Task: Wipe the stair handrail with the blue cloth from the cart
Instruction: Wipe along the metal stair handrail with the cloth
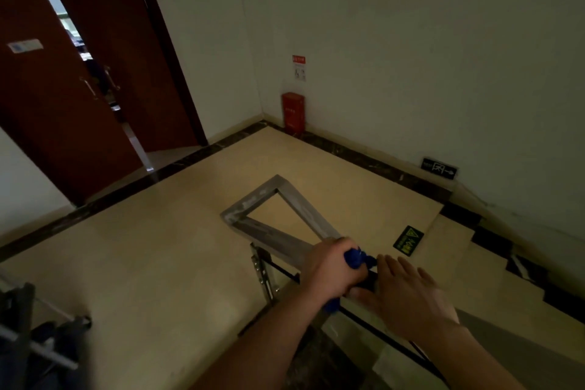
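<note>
The left hand (332, 266) was clamped round the bunched blue cloth (356, 258), fingers curled tight over it and pressing it down onto the flat grey wooden stair handrail (275, 234); a tail of cloth poked out below the wrist, so the wad sat wrapped over the rail's top, which I judged was the point, since a closed fist lets the cloth hug the rail as it slides. The right hand (408, 291) lay just beside it, open, fingers straight and lightly fanned, palm flat near the rail; whether it touched the rail I could not tell; it looked placed to steady. Ahead the rail ran on and bent round the cream tiled landing (142, 247), pale streaks on that far corner suggesting dust yet to go; the dark metal cart (28, 332) stood at the lower left, well apart.
</note>
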